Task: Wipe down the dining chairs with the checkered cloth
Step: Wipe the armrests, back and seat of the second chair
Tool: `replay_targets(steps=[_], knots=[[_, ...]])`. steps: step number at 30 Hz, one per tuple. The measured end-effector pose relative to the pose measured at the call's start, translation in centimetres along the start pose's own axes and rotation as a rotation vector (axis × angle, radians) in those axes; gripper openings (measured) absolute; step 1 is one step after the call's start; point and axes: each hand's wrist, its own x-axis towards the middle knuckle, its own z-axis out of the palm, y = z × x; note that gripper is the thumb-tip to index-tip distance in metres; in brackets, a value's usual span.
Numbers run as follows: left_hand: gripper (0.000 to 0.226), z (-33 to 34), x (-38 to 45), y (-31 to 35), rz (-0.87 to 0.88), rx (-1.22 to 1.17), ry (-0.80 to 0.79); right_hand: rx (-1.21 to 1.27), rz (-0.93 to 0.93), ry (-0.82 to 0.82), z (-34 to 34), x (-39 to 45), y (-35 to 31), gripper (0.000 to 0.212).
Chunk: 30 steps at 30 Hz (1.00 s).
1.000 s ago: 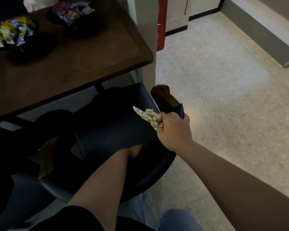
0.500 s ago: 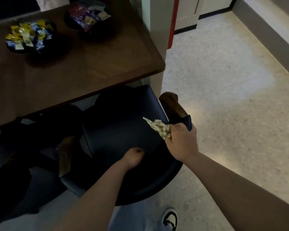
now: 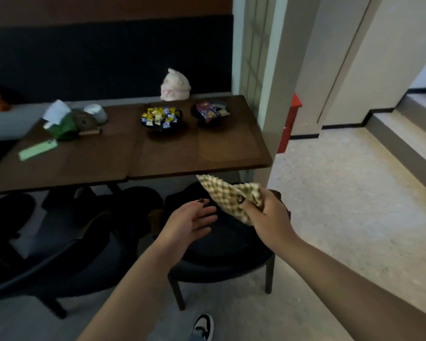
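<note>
The right hand [image 3: 268, 215] has its grip pinched round the checkered cloth [image 3: 228, 194], held above the dark chair [image 3: 221, 244]. Left of that grip, the left hand [image 3: 190, 222] spreads loosely, holding nothing.

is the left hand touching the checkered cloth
Apart. The head view shows the open left hand separated by dark chair from the checkered cloth, which the right hand grips.

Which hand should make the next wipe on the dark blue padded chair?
Right, most likely. The right hand already grips the beige checkered cloth, held above the dark blue padded chair. The left hand is open, palm up, holding nothing, so it would have to take the cloth first.
</note>
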Motion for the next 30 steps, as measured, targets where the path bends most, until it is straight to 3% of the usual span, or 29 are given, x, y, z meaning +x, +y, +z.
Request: replay_targets(steps=[5,12,14,17,20,24,27,30], knots=[[0.029,-1.3,-9.7,6.3,0.250,-0.147,-0.025,0.248,-0.104,-0.018,-0.3,-2.8,-9.1,0.021],[0.022,-5.9,-20.2,11.6,0.718,0.061,0.101,0.364,-0.280,-0.029,1.2,-7.2,-21.0,0.021],[0.019,-8.3,-22.9,12.4,0.788,0.091,0.107,0.374,-0.323,-0.040,2.2,-9.0,-24.0,0.034],[0.014,-12.9,-26.6,13.3,0.835,0.111,0.102,0.293,-0.441,-0.034,5.0,-12.3,-27.6,0.046],[0.010,-18.2,-29.9,14.0,0.839,0.111,0.101,0.156,-0.545,0.024,8.8,-15.3,-30.8,0.025],[0.006,-24.7,-34.1,14.6,0.851,0.162,0.069,0.079,-0.535,0.133,13.9,-18.7,-34.5,0.014],[0.020,-28.2,-36.5,14.6,0.850,0.136,0.045,0.070,-0.543,0.239,16.3,-21.1,-36.9,0.015],[0.036,-30.6,-38.1,14.4,0.844,0.061,-0.053,0.073,-0.561,0.207,17.5,-23.0,-39.0,0.014]])
